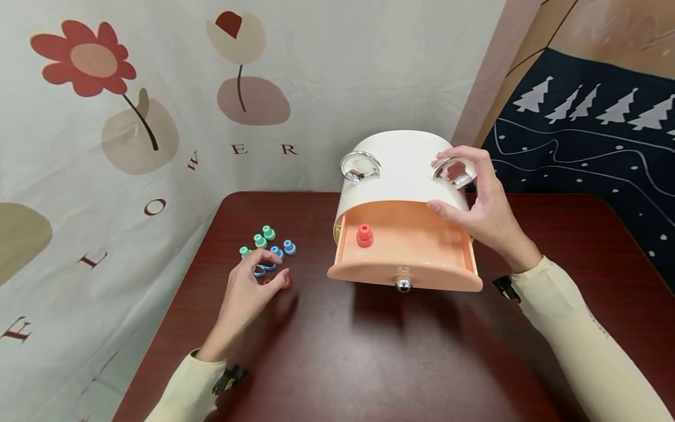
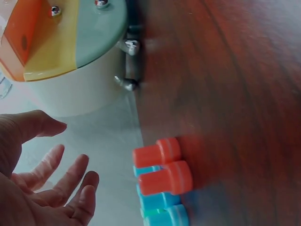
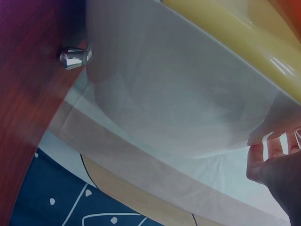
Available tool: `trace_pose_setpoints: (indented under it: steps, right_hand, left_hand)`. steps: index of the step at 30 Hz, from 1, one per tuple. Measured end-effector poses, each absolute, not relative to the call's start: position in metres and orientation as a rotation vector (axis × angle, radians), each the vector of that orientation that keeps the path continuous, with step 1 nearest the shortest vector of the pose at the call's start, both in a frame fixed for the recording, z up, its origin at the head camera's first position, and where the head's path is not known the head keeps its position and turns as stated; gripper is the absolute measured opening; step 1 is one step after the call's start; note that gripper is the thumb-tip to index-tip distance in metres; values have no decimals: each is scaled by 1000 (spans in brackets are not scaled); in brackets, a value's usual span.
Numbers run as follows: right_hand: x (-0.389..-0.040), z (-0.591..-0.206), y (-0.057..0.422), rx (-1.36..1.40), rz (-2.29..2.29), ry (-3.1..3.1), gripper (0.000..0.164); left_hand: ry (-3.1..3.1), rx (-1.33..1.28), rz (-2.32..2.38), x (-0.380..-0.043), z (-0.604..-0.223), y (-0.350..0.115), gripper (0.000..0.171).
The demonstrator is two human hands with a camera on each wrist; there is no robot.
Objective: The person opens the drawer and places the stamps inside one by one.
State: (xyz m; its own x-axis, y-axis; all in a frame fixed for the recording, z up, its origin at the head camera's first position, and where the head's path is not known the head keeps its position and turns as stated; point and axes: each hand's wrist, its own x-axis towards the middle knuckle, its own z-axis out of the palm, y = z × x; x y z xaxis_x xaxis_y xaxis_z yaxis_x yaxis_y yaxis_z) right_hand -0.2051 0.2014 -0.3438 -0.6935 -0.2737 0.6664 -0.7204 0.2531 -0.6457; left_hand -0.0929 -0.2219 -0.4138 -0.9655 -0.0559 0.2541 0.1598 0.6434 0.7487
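Note:
My left hand (image 1: pixel 250 287) hovers over small stepped plastic pegs at the table's left, thumb and fingers apart with nothing between them. Near its thumb are red pegs (image 2: pixel 165 179), partly hidden in the head view; blue pegs (image 1: pixel 289 247) and green pegs (image 1: pixel 268 232) stand beyond. My right hand (image 1: pixel 487 205) grips the upper right of a rounded white drawer cabinet (image 1: pixel 401 152), thumb at the front rim, fingers by the silver ear-shaped ring (image 1: pixel 457 171). The cabinet's orange top drawer (image 1: pixel 416 234) is pulled out, and one red peg (image 1: pixel 364 235) stands inside.
A silver knob (image 1: pixel 403 284) sticks out from the drawer front. Below it, the left wrist view shows yellow and green fronts (image 2: pixel 101 37) and silver feet (image 2: pixel 126 83). A printed cloth (image 1: pixel 337 70) hangs behind the dark red-brown table (image 1: pixel 337 363).

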Motion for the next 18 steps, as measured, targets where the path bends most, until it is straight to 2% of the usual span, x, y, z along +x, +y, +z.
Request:
trace_pose_setpoints:
  steps: [18]
  right_hand:
    - [-207, -346, 201, 897, 1436, -2112, 80]
  left_hand:
    - [-2766, -35, -1100, -91, -433, -236, 23]
